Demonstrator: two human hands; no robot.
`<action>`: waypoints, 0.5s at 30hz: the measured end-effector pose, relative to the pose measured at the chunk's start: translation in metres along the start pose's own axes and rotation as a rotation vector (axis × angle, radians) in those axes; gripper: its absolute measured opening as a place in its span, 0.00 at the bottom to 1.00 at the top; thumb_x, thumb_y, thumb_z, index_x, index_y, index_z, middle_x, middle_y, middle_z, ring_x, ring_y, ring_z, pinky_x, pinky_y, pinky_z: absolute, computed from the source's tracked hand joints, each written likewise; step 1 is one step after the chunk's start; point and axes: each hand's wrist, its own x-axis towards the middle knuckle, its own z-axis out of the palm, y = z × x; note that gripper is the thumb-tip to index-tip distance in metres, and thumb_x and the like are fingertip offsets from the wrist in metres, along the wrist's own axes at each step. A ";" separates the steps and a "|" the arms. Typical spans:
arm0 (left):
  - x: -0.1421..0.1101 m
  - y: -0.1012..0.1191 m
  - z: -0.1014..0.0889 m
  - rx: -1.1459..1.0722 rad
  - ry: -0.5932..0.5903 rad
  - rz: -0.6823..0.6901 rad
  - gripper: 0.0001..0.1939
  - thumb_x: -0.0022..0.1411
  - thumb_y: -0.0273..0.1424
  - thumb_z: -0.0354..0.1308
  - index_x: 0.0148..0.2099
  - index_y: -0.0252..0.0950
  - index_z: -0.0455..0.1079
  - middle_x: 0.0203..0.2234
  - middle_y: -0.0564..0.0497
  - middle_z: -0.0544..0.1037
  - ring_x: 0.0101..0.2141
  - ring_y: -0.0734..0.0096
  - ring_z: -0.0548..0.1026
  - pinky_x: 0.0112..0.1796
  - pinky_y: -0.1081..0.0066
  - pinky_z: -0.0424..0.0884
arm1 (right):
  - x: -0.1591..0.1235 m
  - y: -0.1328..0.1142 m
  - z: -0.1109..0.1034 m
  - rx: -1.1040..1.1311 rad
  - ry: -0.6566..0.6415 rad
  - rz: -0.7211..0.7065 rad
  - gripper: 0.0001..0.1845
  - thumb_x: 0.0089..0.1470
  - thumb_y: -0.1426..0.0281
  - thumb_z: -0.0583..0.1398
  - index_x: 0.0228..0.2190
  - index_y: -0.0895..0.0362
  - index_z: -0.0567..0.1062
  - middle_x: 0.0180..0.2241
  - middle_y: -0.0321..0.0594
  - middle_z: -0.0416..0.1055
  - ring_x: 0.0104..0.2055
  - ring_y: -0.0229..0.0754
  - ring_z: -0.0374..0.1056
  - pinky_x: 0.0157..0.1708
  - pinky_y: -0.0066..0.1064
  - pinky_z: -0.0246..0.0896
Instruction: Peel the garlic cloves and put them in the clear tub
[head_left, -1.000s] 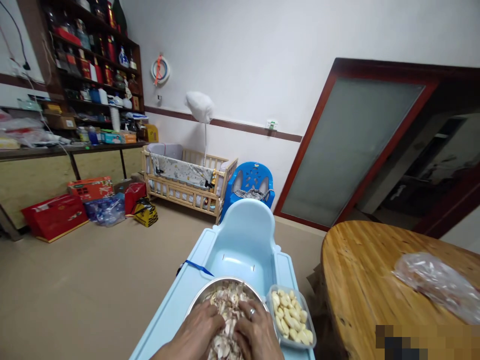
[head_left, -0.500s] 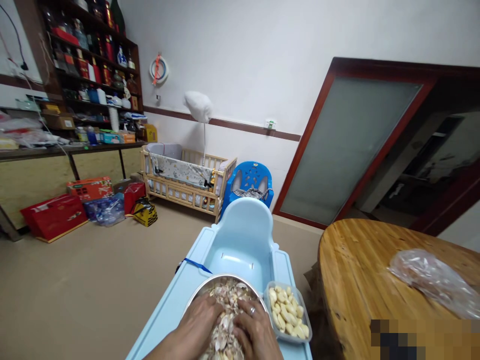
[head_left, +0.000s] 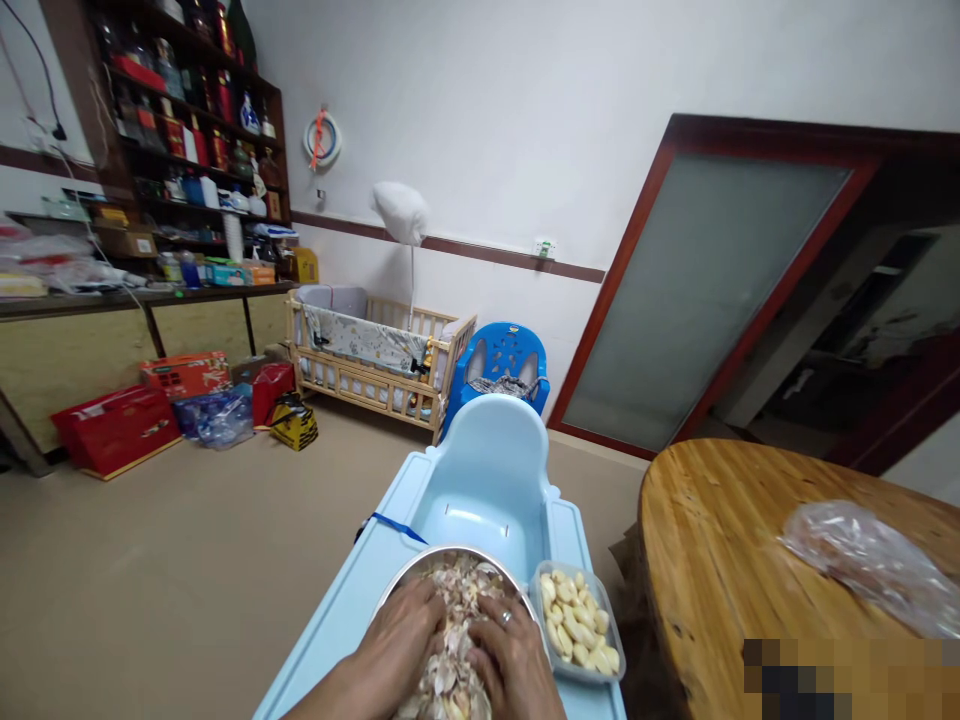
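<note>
A round metal bowl (head_left: 409,570) full of garlic skins (head_left: 459,640) stands on a light blue high chair tray. From the left, my left hand (head_left: 405,635) reaches into the bowl, its fingers bent down and the tips buried among the skins. My right hand (head_left: 514,650), with a ring on one finger, rests in the right side of the bowl; its fingers are apart and dip into the skins. Whether cloves lie under my fingers is hidden. Just right of the bowl sits a clear plastic container (head_left: 616,655) of peeled garlic cloves (head_left: 577,620).
The high chair (head_left: 487,450) has a raised back beyond the bowl. At right is a wooden table (head_left: 705,540) with a plastic bag (head_left: 862,550) on it. A blue chair (head_left: 506,355) and a wooden crib (head_left: 367,385) stand further back. Red bags (head_left: 116,430) lie on the floor at left.
Both hands stay in the bowl among the garlic skins, with only slight finger movement. The whole view has shifted slightly. The container of peeled cloves looks the same.
</note>
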 end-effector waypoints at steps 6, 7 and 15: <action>-0.005 -0.009 0.010 -0.049 0.035 0.058 0.15 0.58 0.21 0.48 0.47 0.36 0.64 0.49 0.44 0.68 0.51 0.58 0.64 0.51 0.58 0.60 | 0.000 0.005 0.005 -0.011 0.019 -0.025 0.11 0.52 0.74 0.57 0.37 0.53 0.76 0.47 0.44 0.73 0.51 0.51 0.66 0.48 0.45 0.64; -0.004 -0.009 0.009 -0.074 0.019 0.067 0.14 0.58 0.20 0.47 0.46 0.37 0.64 0.47 0.46 0.69 0.49 0.60 0.65 0.50 0.59 0.61 | 0.000 0.005 0.006 -0.013 0.024 -0.032 0.11 0.52 0.74 0.57 0.37 0.53 0.76 0.47 0.44 0.73 0.51 0.51 0.66 0.48 0.45 0.64; 0.010 -0.006 -0.006 -0.132 -0.050 0.055 0.11 0.51 0.20 0.51 0.37 0.36 0.67 0.37 0.47 0.73 0.40 0.59 0.70 0.41 0.63 0.66 | -0.001 0.010 0.010 -0.026 0.065 -0.075 0.10 0.52 0.73 0.58 0.37 0.53 0.76 0.46 0.44 0.74 0.50 0.52 0.67 0.46 0.45 0.66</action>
